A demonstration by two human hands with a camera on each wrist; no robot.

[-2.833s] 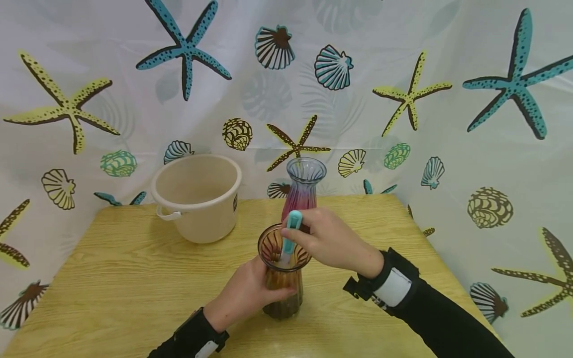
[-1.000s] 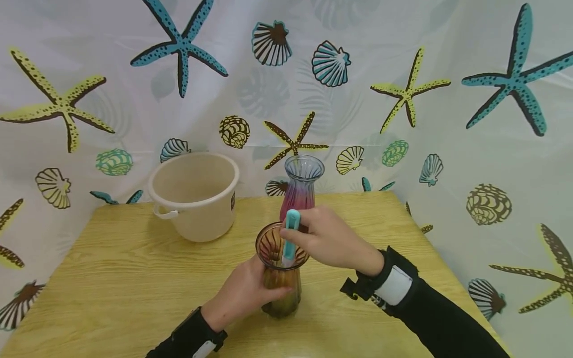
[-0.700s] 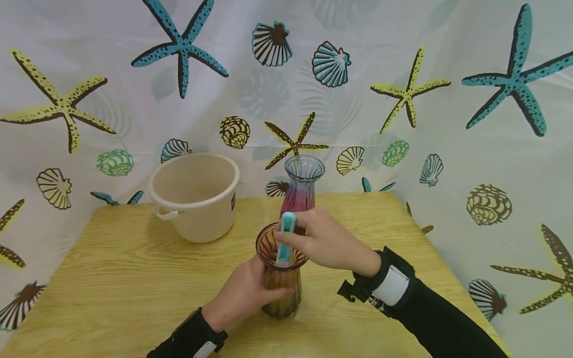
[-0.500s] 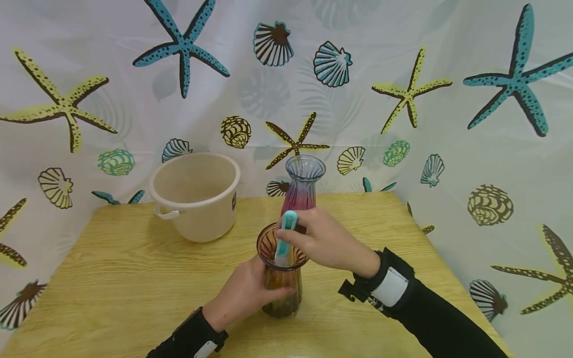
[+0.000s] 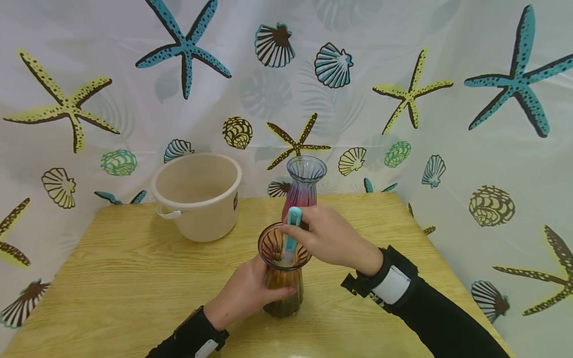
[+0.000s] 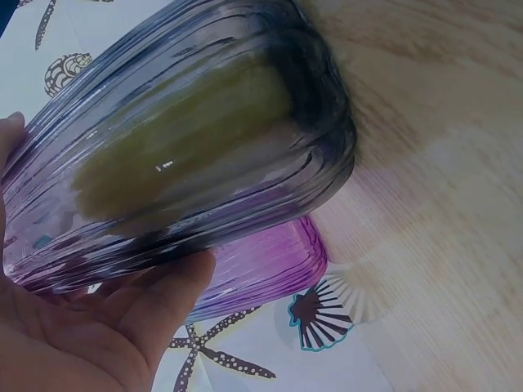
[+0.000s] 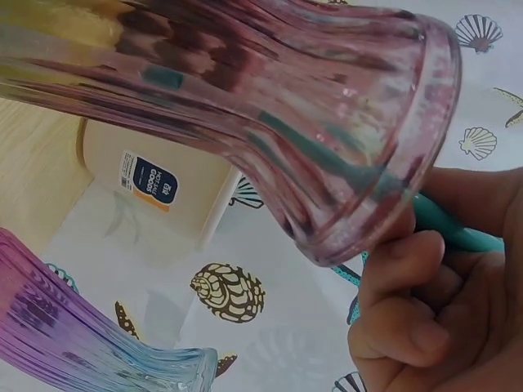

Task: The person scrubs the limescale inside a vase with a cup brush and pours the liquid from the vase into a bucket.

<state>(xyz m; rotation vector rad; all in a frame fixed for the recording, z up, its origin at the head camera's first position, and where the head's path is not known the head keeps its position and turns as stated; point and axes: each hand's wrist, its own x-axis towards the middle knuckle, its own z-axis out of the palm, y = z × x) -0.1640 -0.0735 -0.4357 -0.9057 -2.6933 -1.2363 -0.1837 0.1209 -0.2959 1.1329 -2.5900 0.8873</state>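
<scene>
My left hand (image 5: 243, 291) grips an amber, ribbed glass vase (image 5: 284, 306) around its body, keeping it upright over the table. In my right hand (image 5: 333, 238) is the teal handle of a bottle brush (image 5: 293, 219), pinched between thumb and fingers above the vase's mouth. The brush's shaft goes down through the wide rim. Through the glass, the left wrist view shows its long yellow-green sponge head (image 6: 184, 147) deep inside, towards the base. The right wrist view shows the teal handle (image 7: 458, 229) leaving the vase mouth at my curled fingers.
Right behind the amber vase stands a second glass vase (image 5: 305, 191), blue at the top and pink below, partly hidden by my right hand. A cream bucket (image 5: 206, 221) stands at the back left of the wooden table (image 5: 134, 288). A shell-print sheet (image 5: 358, 114) hangs behind.
Small shifts of my right hand have moved and tilted the brush handle within the vase mouth, leftward and then back right and slightly up. My left hand and the vase stay in place.
</scene>
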